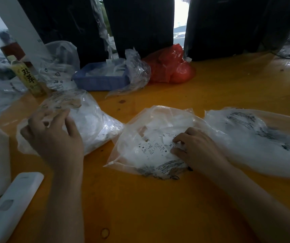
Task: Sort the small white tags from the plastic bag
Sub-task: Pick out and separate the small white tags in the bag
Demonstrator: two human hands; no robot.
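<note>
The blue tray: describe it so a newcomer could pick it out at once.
Start at the orange table and look to its far edge, against the dark backdrop. The blue tray sits there between a yellow-labelled bottle and a red bag. It is the only rigid blue container among soft plastic bags.

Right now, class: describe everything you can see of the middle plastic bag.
The middle bag is clear, crinkled thin plastic with black print near its front edge. It lies flat on the orange table, holding white tags marked M. The right hand pinches tags at it; a larger bag lies alongside.
</note>
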